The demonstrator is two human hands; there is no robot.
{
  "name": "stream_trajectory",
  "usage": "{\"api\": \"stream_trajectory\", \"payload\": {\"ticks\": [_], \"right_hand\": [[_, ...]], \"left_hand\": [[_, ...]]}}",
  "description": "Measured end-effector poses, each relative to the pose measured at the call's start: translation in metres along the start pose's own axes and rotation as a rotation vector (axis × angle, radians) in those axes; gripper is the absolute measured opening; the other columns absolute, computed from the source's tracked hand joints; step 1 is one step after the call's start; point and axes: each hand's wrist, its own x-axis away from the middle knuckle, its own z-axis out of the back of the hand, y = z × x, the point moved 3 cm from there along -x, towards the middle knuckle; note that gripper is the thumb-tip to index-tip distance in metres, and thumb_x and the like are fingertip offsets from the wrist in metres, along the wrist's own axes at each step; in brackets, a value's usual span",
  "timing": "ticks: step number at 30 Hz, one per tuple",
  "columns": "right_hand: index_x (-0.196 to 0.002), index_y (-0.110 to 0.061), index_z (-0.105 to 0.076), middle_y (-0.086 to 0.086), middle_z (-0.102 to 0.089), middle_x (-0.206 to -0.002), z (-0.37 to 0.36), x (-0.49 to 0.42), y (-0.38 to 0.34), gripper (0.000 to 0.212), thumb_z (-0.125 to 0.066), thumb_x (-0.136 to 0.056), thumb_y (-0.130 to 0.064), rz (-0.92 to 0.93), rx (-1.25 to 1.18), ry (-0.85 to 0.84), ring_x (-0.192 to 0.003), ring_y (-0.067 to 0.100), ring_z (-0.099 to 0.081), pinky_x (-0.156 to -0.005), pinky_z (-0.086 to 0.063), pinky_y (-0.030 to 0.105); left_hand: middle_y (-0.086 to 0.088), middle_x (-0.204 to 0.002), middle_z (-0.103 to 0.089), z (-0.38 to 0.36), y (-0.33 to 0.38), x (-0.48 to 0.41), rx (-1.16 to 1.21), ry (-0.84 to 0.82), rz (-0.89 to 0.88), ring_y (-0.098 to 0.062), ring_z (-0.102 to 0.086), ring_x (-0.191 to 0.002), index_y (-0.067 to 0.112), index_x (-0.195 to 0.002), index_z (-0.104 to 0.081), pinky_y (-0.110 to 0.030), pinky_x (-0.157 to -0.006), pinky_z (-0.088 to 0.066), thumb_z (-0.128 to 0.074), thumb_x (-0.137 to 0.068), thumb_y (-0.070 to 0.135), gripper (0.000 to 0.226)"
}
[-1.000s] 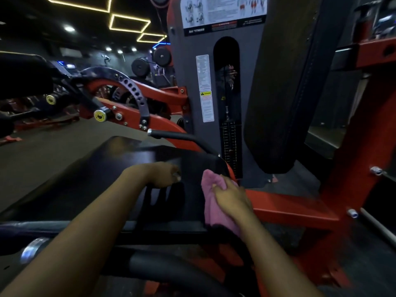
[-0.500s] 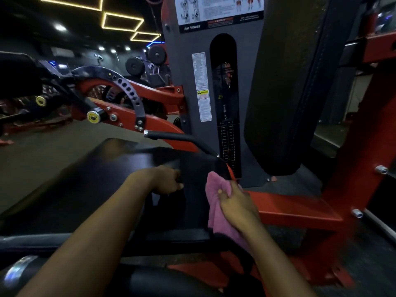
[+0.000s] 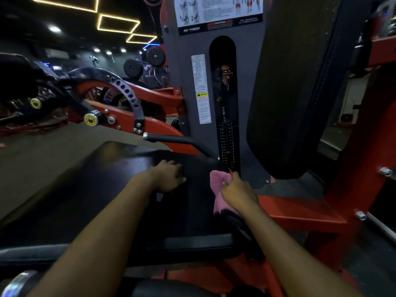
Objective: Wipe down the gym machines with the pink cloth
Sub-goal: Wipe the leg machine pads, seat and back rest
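We are gripping the pink cloth [image 3: 216, 190] with our right hand's [image 3: 239, 192] fingers beside the black seat pad [image 3: 102, 189], our left hand [image 3: 169, 177] resting fist-curled on the pad.

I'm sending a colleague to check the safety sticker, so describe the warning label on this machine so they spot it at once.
Find the grey weight-stack tower behind the black seat pad. Left of its dark slot sit two labels, one above the other. Yours is the lower warning label: only it has a yellow header.
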Motion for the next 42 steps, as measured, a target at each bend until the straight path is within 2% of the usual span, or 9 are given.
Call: {"api": "stream_trajectory", "payload": {"ticks": [6,9,14,19,24,29,35,39,42], "right_hand": [[-0.156,-0.027,-0.028,0.018,-0.039,-0.156,-0.005,-0.029,-0.015,0.057,-0.043,-0.104,-0.046,-0.003,-0.034,-0.081,-0.139,0.04,-0.044,-0.115,-0.038,0.049],[-0.161,-0.04,-0.007,0.019,-0.008,-0.169,-0.012,-0.001,-0.001,0.071,-0.037,-0.1,-0.062,0.02,0.096,-0.186,-0.153,0.04,-0.02,-0.123,-0.021,0.049],[-0.151,-0.025,-0.038,0.014,-0.048,-0.151,-0.009,-0.049,-0.023,0.052,-0.043,-0.103,-0.044,-0.022,0.128,-0.08,-0.135,0.038,-0.048,-0.111,-0.041,0.044],[-0.15,-0.018,-0.039,0.019,-0.049,-0.147,-0.014,-0.11,-0.048,0.056,-0.052,-0.101,-0.04,-0.089,0.132,-0.028,-0.133,0.038,-0.05,-0.106,-0.044,0.043],[-0.159,-0.034,-0.021,0.02,-0.035,-0.156,-0.027,-0.095,-0.027,0.068,-0.037,-0.099,-0.06,-0.068,0.136,-0.089,-0.137,0.041,-0.044,-0.108,-0.041,0.048],[-0.146,-0.019,-0.044,0.016,-0.051,-0.146,-0.021,-0.142,-0.061,0.054,-0.046,-0.1,-0.046,-0.12,0.188,0.018,-0.133,0.037,-0.051,-0.106,-0.045,0.045],[-0.128,-0.036,-0.055,-0.007,-0.059,-0.135,-0.047,-0.191,-0.111,0.038,-0.045,-0.098,-0.058,0.26,0.3,-0.136,-0.128,0.029,-0.056,-0.106,-0.043,0.041],[-0.121,-0.044,-0.053,0.001,-0.053,-0.148,-0.063,-0.194,-0.128,0.026,-0.048,-0.097,-0.053,0.428,0.259,-0.277,-0.132,0.031,-0.053,-0.112,-0.038,0.045],[-0.137,-0.047,-0.054,-0.003,-0.043,-0.158,-0.091,-0.249,-0.117,0.083,-0.047,-0.068,-0.092,0.301,0.238,-0.305,-0.141,0.027,-0.045,-0.12,-0.026,0.05]], "left_hand": [[-0.006,-0.155,-0.04,-0.018,-0.02,-0.032,-0.073,0.021,-0.004,-0.032,-0.034,-0.141,0.02,-0.143,-0.047,-0.055,-0.112,-0.032,-0.012,-0.07,0.069,0.095],[-0.004,-0.157,-0.037,-0.01,-0.02,-0.024,-0.034,0.021,0.048,-0.032,-0.033,-0.142,0.024,-0.147,-0.043,-0.056,-0.113,-0.031,-0.015,-0.082,0.068,0.084],[-0.008,-0.159,-0.03,-0.009,-0.023,-0.017,0.058,0.06,0.131,-0.032,-0.025,-0.146,0.021,-0.153,-0.034,-0.051,-0.115,-0.027,-0.036,-0.107,0.044,0.052],[-0.006,-0.157,-0.034,-0.015,-0.035,-0.017,0.116,0.094,0.154,-0.029,-0.026,-0.145,0.02,-0.147,-0.041,-0.056,-0.116,-0.028,-0.036,-0.106,0.047,0.05],[-0.002,-0.16,-0.03,-0.019,-0.037,-0.016,0.087,0.053,0.131,-0.027,-0.023,-0.147,0.023,-0.146,-0.043,-0.055,-0.116,-0.022,-0.033,-0.105,0.052,0.05],[0.0,-0.167,-0.018,-0.016,-0.038,-0.014,0.094,0.047,0.12,-0.024,-0.015,-0.153,0.024,-0.154,-0.036,-0.05,-0.12,-0.016,-0.032,-0.106,0.052,0.055],[0.002,-0.168,-0.017,-0.011,-0.064,-0.004,0.094,0.18,0.255,-0.022,-0.015,-0.153,0.025,-0.158,-0.027,-0.054,-0.123,-0.013,-0.03,-0.106,0.054,0.059],[-0.006,-0.165,-0.025,-0.004,-0.107,0.016,0.122,0.283,0.492,-0.028,-0.02,-0.151,0.021,-0.154,-0.032,-0.06,-0.121,-0.018,-0.029,-0.106,0.054,0.059],[-0.012,-0.157,-0.036,-0.001,-0.141,0.032,0.147,0.326,0.68,-0.034,-0.029,-0.145,0.017,-0.148,-0.039,-0.062,-0.117,-0.024,-0.028,-0.106,0.052,0.057]]}}
